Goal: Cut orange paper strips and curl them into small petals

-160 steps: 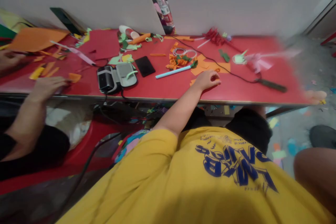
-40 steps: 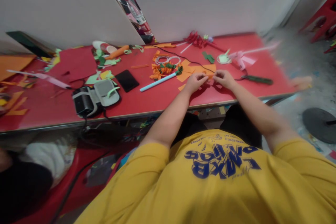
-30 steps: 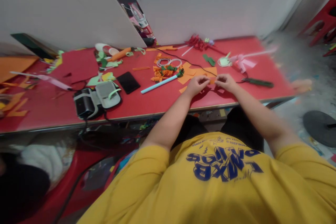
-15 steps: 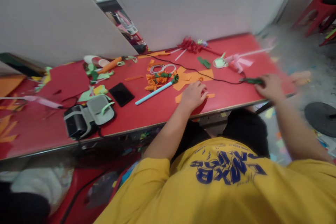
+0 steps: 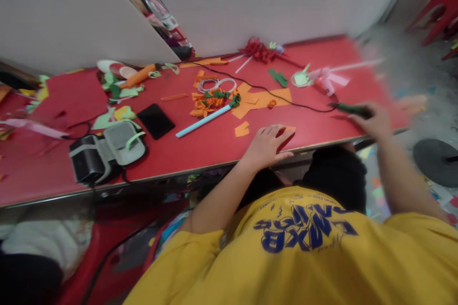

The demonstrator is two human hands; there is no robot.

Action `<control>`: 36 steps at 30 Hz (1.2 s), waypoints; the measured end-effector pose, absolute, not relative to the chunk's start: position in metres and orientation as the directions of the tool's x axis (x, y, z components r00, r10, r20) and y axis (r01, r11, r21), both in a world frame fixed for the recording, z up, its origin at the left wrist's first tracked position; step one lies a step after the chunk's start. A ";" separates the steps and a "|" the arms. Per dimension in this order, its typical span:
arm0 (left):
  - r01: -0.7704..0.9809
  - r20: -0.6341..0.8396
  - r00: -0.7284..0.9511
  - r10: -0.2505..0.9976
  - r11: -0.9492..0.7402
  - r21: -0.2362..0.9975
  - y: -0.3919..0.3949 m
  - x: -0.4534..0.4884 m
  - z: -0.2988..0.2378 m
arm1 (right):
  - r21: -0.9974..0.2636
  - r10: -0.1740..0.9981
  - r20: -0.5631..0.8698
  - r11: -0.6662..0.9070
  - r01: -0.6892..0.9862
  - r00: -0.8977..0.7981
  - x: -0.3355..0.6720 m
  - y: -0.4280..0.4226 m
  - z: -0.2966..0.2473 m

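My left hand (image 5: 267, 145) lies on the red table (image 5: 214, 152) near its front edge, fingers spread out and nothing visibly in them. A small orange paper scrap (image 5: 242, 128) sits just left of its fingertips. My right hand (image 5: 372, 120), smeared by motion, reaches to the right and is wrapped round a dark green-handled tool (image 5: 348, 108). A black cord (image 5: 272, 93) runs from the tool across the table. Larger orange paper pieces (image 5: 263, 99) lie beyond my left hand.
A light blue stick (image 5: 202, 121), orange and green crumpled bits (image 5: 211, 100), white rings (image 5: 214, 85), a black phone (image 5: 156, 120) and an open grey and black case (image 5: 103, 150) lie to the left. Pink ribbon work (image 5: 327, 78) sits at the back right. A black round base (image 5: 436, 162) stands on the floor.
My hands were together on a small piece. My right hand then went right and took the green-handled tool. My left hand slid back toward the table's front edge.
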State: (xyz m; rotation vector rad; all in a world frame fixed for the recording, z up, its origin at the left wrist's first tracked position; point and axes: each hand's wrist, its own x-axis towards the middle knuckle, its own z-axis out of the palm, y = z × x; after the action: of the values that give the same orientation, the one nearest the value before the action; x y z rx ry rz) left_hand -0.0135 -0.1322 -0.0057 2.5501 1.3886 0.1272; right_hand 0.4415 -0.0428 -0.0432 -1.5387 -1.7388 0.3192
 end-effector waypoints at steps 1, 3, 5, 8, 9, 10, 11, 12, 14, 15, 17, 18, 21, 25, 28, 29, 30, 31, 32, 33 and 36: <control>0.812 -0.043 0.556 0.830 -0.531 0.243 -0.129 -0.013 -0.006 | -0.644 0.924 0.380 0.232 0.730 0.041 0.443 -0.042 -0.045; 0.792 -0.048 0.582 0.812 -0.552 0.261 -0.124 -0.012 -0.007 | -0.652 0.915 0.395 0.217 0.727 0.081 0.447 -0.040 -0.049; 0.754 -0.040 0.620 0.784 -0.580 0.309 -0.120 -0.016 -0.010 | -0.663 0.902 0.417 0.217 0.717 0.112 0.448 -0.042 -0.052; 0.698 -0.026 0.666 0.746 -0.610 0.377 -0.114 -0.030 -0.013 | -0.667 0.891 0.449 0.282 0.690 0.070 0.437 -0.049 -0.048; 0.687 -0.021 0.674 0.739 -0.615 0.387 -0.113 -0.035 -0.013 | -0.662 0.889 0.458 0.322 0.676 0.025 0.429 -0.051 -0.044; 0.681 -0.020 0.680 0.733 -0.620 0.389 -0.112 -0.039 -0.013 | -0.653 0.884 0.466 0.373 0.659 -0.039 0.419 -0.053 -0.039; 0.679 -0.024 0.684 0.729 -0.625 0.385 -0.111 -0.042 -0.013 | -0.634 0.876 0.466 0.428 0.644 -0.123 0.408 -0.055 -0.033; 0.681 -0.031 0.687 0.726 -0.628 0.378 -0.111 -0.045 -0.013 | -0.610 0.862 0.467 0.476 0.634 -0.198 0.396 -0.055 -0.027; 0.684 -0.055 0.694 0.718 -0.633 0.362 -0.112 -0.047 -0.011 | -0.561 0.832 0.445 0.547 0.621 -0.331 0.373 -0.052 -0.017; 0.684 -0.067 0.698 0.713 -0.637 0.356 -0.112 -0.048 -0.011 | -0.532 0.810 0.437 0.583 0.613 -0.391 0.363 -0.050 -0.014; 0.682 -0.087 0.707 0.701 -0.645 0.346 -0.113 -0.048 -0.010 | -0.490 0.761 0.428 0.649 0.582 -0.488 0.348 -0.042 -0.010; 0.677 -0.095 0.714 0.693 -0.651 0.343 -0.113 -0.048 -0.009 | -0.474 0.732 0.430 0.681 0.558 -0.528 0.343 -0.038 -0.010; 0.659 -0.112 0.738 0.665 -0.677 0.327 -0.112 -0.050 -0.006 | -0.435 0.643 0.431 0.763 0.478 -0.633 0.334 -0.027 -0.011; 0.642 -0.110 0.758 0.643 -0.705 0.302 -0.111 -0.053 -0.002 | -0.372 0.599 0.449 0.800 0.471 -0.663 0.333 -0.024 -0.014; 0.628 -0.084 0.768 0.635 -0.721 0.293 -0.111 -0.054 -0.002 | -0.349 0.598 0.477 0.801 0.486 -0.644 0.335 -0.026 -0.014; 0.622 -0.077 0.773 0.630 -0.726 0.294 -0.111 -0.055 -0.002 | -0.347 0.595 0.480 0.804 0.483 -0.645 0.336 -0.027 -0.013; 0.615 -0.072 0.777 0.625 -0.730 0.297 -0.111 -0.055 -0.002 | -0.345 0.589 0.483 0.808 0.478 -0.648 0.336 -0.028 -0.013; 0.610 -0.070 0.781 0.620 -0.733 0.302 -0.111 -0.056 -0.003 | -0.341 0.583 0.485 0.813 0.472 -0.652 0.336 -0.028 -0.013; 0.605 -0.071 0.784 0.616 -0.734 0.307 -0.110 -0.057 -0.003 | -0.337 0.578 0.488 0.816 0.470 -0.654 0.336 -0.028 -0.013; 0.602 -0.072 0.786 0.614 -0.734 0.315 -0.110 -0.057 -0.003 | -0.333 0.575 0.490 0.818 0.470 -0.655 0.336 -0.027 -0.013; 0.600 -0.081 0.785 0.614 -0.722 0.345 -0.109 -0.059 -0.004 | -0.339 0.594 0.468 0.804 0.488 -0.654 0.336 -0.026 -0.014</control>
State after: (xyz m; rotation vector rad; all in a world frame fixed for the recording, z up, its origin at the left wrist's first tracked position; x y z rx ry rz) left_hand -0.0586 -0.1086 -0.0043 2.6227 0.9253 0.0548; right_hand 0.3355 -0.0263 -0.0135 -0.7983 -2.4143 0.2451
